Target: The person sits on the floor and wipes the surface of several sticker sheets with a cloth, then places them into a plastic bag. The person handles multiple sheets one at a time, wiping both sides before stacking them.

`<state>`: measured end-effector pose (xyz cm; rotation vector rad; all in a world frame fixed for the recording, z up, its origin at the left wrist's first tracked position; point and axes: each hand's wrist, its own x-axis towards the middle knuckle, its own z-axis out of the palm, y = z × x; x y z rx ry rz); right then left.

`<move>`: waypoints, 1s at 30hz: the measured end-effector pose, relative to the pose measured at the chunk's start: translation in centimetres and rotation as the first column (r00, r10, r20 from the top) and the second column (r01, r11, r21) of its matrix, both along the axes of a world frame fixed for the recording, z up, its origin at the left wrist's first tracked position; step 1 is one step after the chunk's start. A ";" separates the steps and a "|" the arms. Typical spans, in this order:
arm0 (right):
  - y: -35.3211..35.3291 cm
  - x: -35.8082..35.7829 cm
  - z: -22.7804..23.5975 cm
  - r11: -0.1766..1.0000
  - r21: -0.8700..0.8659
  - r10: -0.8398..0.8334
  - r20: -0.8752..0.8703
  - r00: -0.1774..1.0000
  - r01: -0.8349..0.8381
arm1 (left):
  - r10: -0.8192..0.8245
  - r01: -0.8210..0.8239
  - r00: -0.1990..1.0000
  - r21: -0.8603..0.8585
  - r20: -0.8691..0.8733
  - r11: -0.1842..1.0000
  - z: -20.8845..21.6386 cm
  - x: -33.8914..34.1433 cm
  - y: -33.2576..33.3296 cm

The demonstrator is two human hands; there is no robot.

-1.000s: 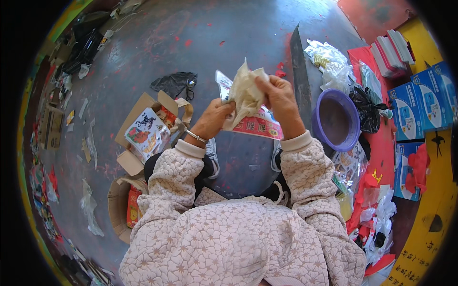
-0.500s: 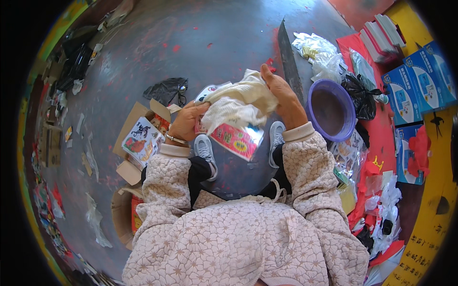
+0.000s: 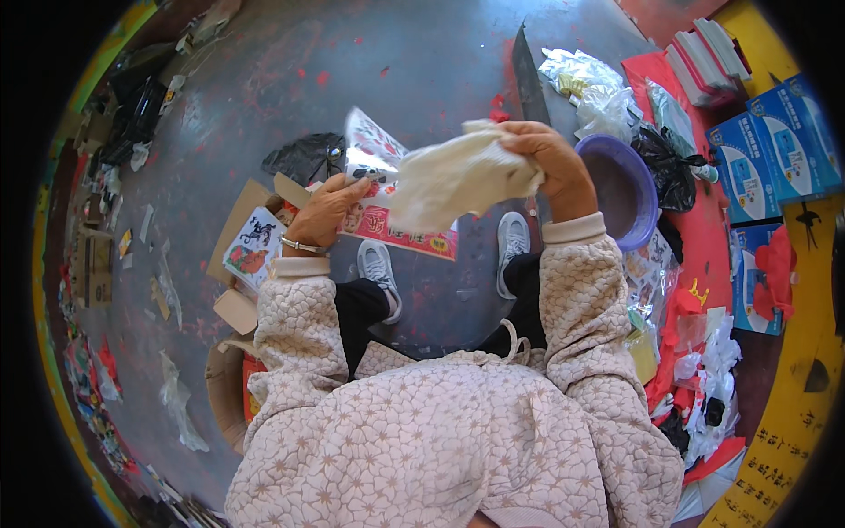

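Note:
My left hand [image 3: 324, 209] pinches the left edge of a glossy printed picture sheet [image 3: 400, 234] with a pink header strip along its near side. Colourful figures show on its white part, and the middle is covered by a cream cloth [image 3: 466, 180]. That cloth is bunched in my right hand [image 3: 561, 167], its fingers closed over the right end, and it hangs across the sheet, slightly blurred. Whether cloth and sheet touch, I cannot tell. Below my left wrist, an open cardboard box [image 3: 236, 231] holds similar picture sheets [image 3: 255, 242].
A purple basin [image 3: 650, 224] of murky water stands right of my right hand. Beyond are clear plastic bags [image 3: 598, 101], a black bag [image 3: 673, 172] and blue boxes [image 3: 779, 158]. Another black bag [image 3: 299, 163] lies on the floor; a second carton [image 3: 224, 400] sits near my left elbow.
The sheet has tipped up and its pictured part now shows beside the cloth. My right hand has moved right and turned over, its fingers now pointing left across the cloth.

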<state>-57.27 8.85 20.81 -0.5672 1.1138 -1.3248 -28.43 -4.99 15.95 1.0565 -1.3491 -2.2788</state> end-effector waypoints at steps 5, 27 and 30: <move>0.9 -1.9 2.0 0.817 -0.053 -0.573 0.048 0.818 0.574 | 0.133 -0.113 0.974 0.118 -0.183 0.987 0.3 -0.5 0.7; -2.2 14.3 -3.2 0.883 -0.395 -0.425 -0.902 -0.076 -0.253 | 0.251 0.208 0.652 0.488 -0.715 0.848 -0.1 -2.8 2.9; -2.2 14.4 -3.3 0.814 -0.438 -0.477 -0.879 -0.008 -0.381 | 0.232 0.231 0.633 0.466 -0.739 0.854 -0.1 -2.2 2.1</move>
